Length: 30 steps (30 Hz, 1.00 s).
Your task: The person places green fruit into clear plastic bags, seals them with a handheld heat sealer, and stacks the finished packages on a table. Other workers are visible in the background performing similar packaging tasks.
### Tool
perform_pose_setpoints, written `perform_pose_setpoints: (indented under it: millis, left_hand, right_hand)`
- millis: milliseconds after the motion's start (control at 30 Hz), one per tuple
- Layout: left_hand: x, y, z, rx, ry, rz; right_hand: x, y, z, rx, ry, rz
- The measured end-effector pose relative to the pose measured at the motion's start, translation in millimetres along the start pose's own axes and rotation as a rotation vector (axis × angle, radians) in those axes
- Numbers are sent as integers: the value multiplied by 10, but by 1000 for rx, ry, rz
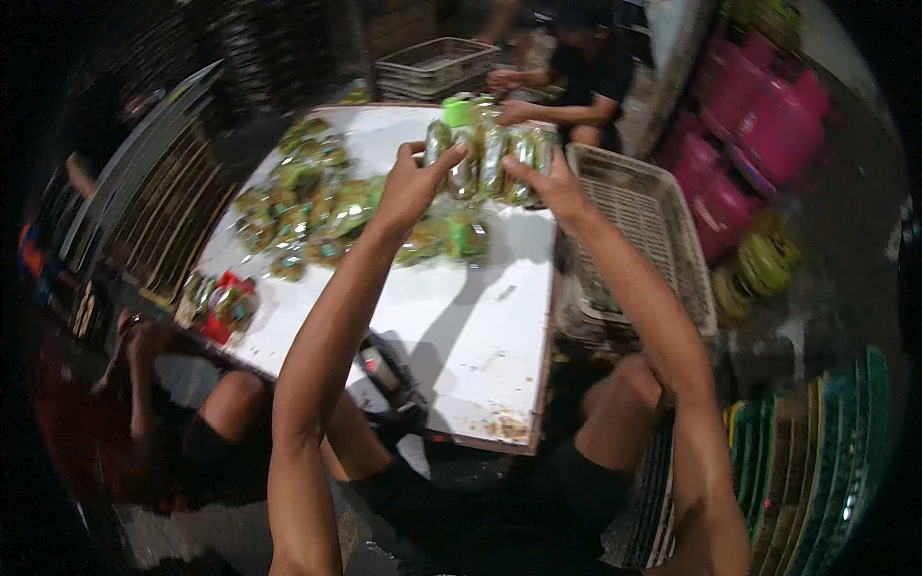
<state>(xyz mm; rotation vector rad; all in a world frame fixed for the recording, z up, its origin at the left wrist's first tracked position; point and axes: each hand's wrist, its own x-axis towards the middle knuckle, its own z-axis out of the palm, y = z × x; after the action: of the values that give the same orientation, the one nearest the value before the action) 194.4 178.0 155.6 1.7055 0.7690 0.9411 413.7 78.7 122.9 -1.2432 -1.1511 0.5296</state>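
A white table (461, 326) fills the middle of the head view, its far half strewn with a loose heap of green wrapped snack packets (307, 206) and its near edge carrying crumbs and a dark handheld tool (384, 370). To the right of the table stands a pale slatted plastic crate (663, 230), and a second crate (432, 65) sits beyond the far edge, where another person's hands (509, 82) are busy. At the table's left edge lies a red-and-green bundle (226, 302), near a seated co-worker. Above the far half of the table both of the person's arms reach out, and between them is a row of clear-wrapped packets (485, 158), stood side by side and lifted off the surface. The left hand (413, 182) presses the row's left end with thumb and fingers curled round the outermost packet; the right hand (552, 187) closes on the right end, so the two hands clamp the row between them. To hold it well, I judge the squeeze should be even from both ends and the wrists level, since the middle packets are borne only by pressure from their neighbours and could drop if one side slackens. A green-capped item (461, 110) just behind the row looks close enough to be knocked.
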Motion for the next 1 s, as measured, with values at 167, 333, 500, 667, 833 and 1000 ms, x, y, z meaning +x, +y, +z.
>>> perform_pose_setpoints:
  millis: [167, 333, 500, 667, 833, 1000]
  left_hand:
    - [7, -38, 1944, -118, -118, 199]
    - [-519, -147, 3510, -122, -299, 136]
    - [-637, -966, 3663, 43, -1011, -206]
    - [-845, -585, 2670, 98, -896, -208]
    - [-1118, -444, 1277, 269, -715, -108]
    - [-1840, -208, 203, 192, -527, -142]
  right_hand:
    - [-657, -340, -1720, -341, 227, 57]
    - [-1365, -7, -3289, -641, 446, 290]
    - [-1862, 873, -3612, -1044, -46, 874]
    - [-1932, 1013, -3517, -1400, -151, 1042]
    - [-1411, 1377, -2951, -1187, -1, 656]
    - [-1303, 2056, -2982, -1164, -174, 724]
